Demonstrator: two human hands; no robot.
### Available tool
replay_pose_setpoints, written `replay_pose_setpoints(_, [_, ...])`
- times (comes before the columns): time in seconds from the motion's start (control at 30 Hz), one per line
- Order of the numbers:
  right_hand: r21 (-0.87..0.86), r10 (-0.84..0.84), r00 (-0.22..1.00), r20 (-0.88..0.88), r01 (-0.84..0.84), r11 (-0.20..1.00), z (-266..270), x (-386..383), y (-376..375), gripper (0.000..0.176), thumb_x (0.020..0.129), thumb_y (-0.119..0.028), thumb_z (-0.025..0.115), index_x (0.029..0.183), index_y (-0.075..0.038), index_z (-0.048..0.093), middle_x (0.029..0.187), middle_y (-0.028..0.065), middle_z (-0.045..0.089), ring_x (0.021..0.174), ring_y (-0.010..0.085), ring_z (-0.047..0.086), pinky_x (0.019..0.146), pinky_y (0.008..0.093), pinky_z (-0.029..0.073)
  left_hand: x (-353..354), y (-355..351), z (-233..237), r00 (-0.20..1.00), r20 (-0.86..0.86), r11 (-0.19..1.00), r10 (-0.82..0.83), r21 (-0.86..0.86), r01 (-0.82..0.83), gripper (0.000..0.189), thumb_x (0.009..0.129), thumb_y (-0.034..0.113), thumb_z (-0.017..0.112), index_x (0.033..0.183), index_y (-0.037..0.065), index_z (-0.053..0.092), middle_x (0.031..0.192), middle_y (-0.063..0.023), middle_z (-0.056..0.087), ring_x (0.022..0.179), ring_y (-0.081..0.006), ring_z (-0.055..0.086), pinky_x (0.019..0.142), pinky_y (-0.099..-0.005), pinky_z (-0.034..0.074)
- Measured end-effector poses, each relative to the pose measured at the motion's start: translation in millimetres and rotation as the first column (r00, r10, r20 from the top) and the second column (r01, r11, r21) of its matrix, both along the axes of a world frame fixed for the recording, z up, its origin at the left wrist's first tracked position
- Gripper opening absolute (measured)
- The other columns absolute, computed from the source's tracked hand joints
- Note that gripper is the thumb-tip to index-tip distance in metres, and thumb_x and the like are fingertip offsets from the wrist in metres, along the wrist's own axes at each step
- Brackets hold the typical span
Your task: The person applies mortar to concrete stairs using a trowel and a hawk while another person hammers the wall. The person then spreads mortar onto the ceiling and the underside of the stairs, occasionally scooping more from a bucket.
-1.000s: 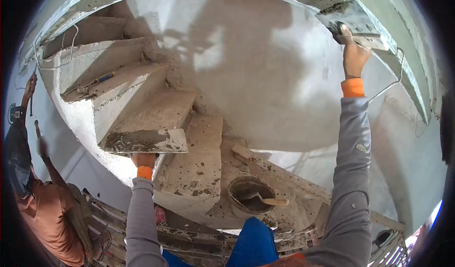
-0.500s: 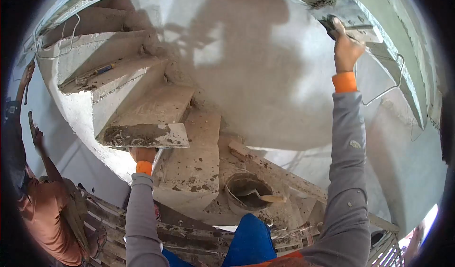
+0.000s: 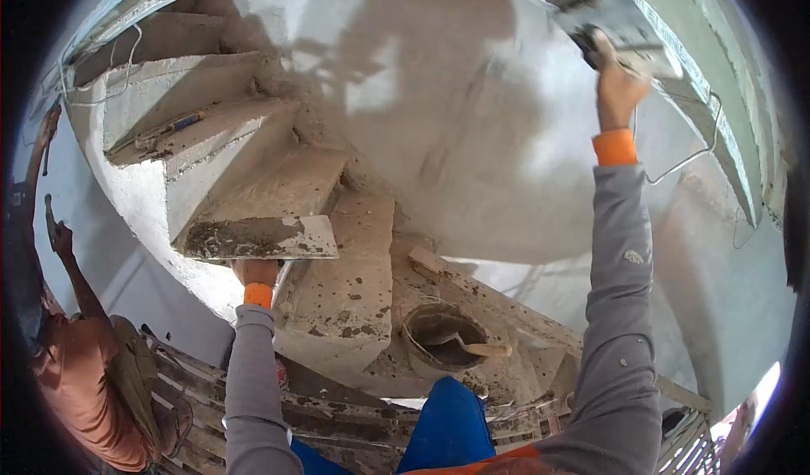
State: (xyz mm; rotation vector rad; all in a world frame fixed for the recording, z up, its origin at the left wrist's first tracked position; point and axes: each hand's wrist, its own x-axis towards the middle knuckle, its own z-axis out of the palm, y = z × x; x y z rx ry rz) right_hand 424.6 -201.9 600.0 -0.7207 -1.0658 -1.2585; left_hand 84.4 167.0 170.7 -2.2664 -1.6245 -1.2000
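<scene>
My right hand (image 3: 620, 94), raised at the upper right, is closed around the handle of a plastering trowel (image 3: 665, 62). The trowel is blurred by motion and lies close to the underside of the pale stair slab (image 3: 709, 78) overhead; whether it touches cannot be made out. Lower on the left, my left hand (image 3: 255, 271) grips a flat plasterer's hawk (image 3: 314, 239) from below, its handle and most of my fingers hidden. Wet grey mortar (image 3: 228, 239) covers much of the hawk's face, with some bare surface at its right end.
Curving concrete steps (image 3: 337, 281) rise to the left. Below stands a mortar bucket (image 3: 412, 340) holding a wooden-handled tool (image 3: 488, 350), beside a plank (image 3: 506, 302). Bent wire (image 3: 713, 142) hangs near my right wrist. Another person (image 3: 84, 382) holds a tool at far left.
The trowel in my right hand has turned and shifted slightly, blurring. My left hand and hawk stay almost still. The other person's lower hand has moved a little up and left.
</scene>
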Motion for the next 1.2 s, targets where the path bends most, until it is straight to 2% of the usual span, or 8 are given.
replay_pose_setpoints(0.1, [-0.036, 0.336, 0.937, -0.096, -0.340, 0.940, -16, -56, -6, 0.029, 0.071, -0.014, 0.077, 0.054, -0.001, 0.057, 0.061, 0.0050, 0.060, 0.053, 0.0105, 0.051, 0.054, 0.0261, 0.043, 1, 0, 2, 0.999, 0.026, 0.999, -0.023, 0.024, 0.022, 0.044, 0.083, 0.041, 0.046, 0.122, 0.022, 0.055, 0.130, -0.0035, 0.050, 0.123, -0.0268, 0.040, 0.104, -0.0477, 0.024])
replay_pose_setpoints(0.2, [-0.055, -0.214, 0.974, -0.077, 0.210, 0.976, -2, -55, 23, 0.027, 0.067, -0.018, 0.080, 0.071, 0.000, 0.060, 0.069, 0.0063, 0.062, 0.062, 0.0146, 0.054, 0.063, 0.0288, 0.046, 1, 3, -3, 1.000, -0.009, 0.995, -0.024, 0.092, 0.025, 0.044, 0.083, 0.040, 0.048, 0.121, 0.021, 0.055, 0.129, -0.0038, 0.050, 0.122, -0.0271, 0.040, 0.103, -0.0482, 0.025])
replay_pose_setpoints(0.3, [0.034, 0.129, 0.975, 0.182, -0.138, 0.990, 9, -43, 48, 0.028, 0.067, -0.018, 0.081, 0.072, 0.002, 0.061, 0.069, 0.0060, 0.062, 0.069, 0.0141, 0.055, 0.068, 0.0297, 0.046, 0, 0, -1, 1.000, 0.010, 0.991, -0.006, 0.136, 0.005, 0.043, 0.083, 0.039, 0.048, 0.121, 0.020, 0.056, 0.129, -0.0045, 0.050, 0.122, -0.0271, 0.041, 0.103, -0.0495, 0.026])
replay_pose_setpoints(0.43, [-0.020, 0.228, 0.972, -0.054, -0.229, 0.973, -11, -50, 9, 0.018, 0.071, -0.010, 0.076, 0.066, 0.000, 0.063, 0.064, 0.0028, 0.062, 0.056, 0.0102, 0.052, 0.051, 0.0253, 0.045, 0, -3, 2, 0.998, 0.047, 0.995, -0.037, 0.095, 0.033, 0.043, 0.083, 0.038, 0.048, 0.120, 0.019, 0.056, 0.129, -0.0050, 0.050, 0.121, -0.0270, 0.041, 0.102, -0.0494, 0.027])
replay_pose_setpoints(0.73, [-0.082, -0.164, 0.986, 0.018, 0.165, 0.983, -8, -46, 16, 0.028, 0.071, -0.017, 0.078, 0.060, 0.000, 0.059, 0.061, 0.0010, 0.058, 0.055, 0.0098, 0.050, 0.057, 0.0266, 0.044, -1, -2, 2, 1.000, -0.028, 0.998, 0.004, 0.069, -0.002, 0.046, 0.084, 0.042, 0.046, 0.125, 0.020, 0.052, 0.134, -0.0047, 0.045, 0.124, -0.0259, 0.039, 0.104, -0.0470, 0.025])
replay_pose_setpoints(0.83, [-0.030, 0.319, 0.947, -0.042, -0.320, 0.947, -19, -59, -6, 0.018, 0.073, -0.012, 0.075, 0.064, -0.002, 0.063, 0.070, 0.0025, 0.063, 0.060, 0.0098, 0.055, 0.056, 0.0239, 0.046, 2, 0, 1, 1.000, -0.022, 0.999, 0.006, 0.048, -0.005, 0.047, 0.084, 0.042, 0.046, 0.126, 0.020, 0.051, 0.134, -0.0045, 0.045, 0.124, -0.0262, 0.039, 0.104, -0.0466, 0.025])
replay_pose_setpoints(1.0, [-0.069, -0.231, 0.970, 0.075, 0.236, 0.969, 4, -39, 29, 0.023, 0.069, -0.014, 0.079, 0.060, -0.002, 0.061, 0.062, 0.0031, 0.060, 0.059, 0.0126, 0.054, 0.061, 0.0280, 0.046, -3, -12, 11, 1.000, 0.012, 0.999, -0.021, 0.044, 0.020, 0.047, 0.084, 0.042, 0.046, 0.125, 0.020, 0.052, 0.132, -0.0036, 0.048, 0.123, -0.0268, 0.040, 0.102, -0.0456, 0.030])
replay_pose_setpoints(1.2, [0.035, 0.086, 0.971, 0.224, -0.097, 0.995, 5, -70, 72, 0.022, 0.069, -0.014, 0.078, 0.069, 0.000, 0.062, 0.066, 0.0015, 0.061, 0.059, 0.0101, 0.053, 0.059, 0.0258, 0.045, -1, -13, 11, 0.999, 0.049, 0.999, -0.018, 0.047, 0.016, 0.044, 0.082, 0.041, 0.049, 0.121, 0.021, 0.055, 0.129, -0.0034, 0.051, 0.122, -0.0259, 0.042, 0.101, -0.0451, 0.030])
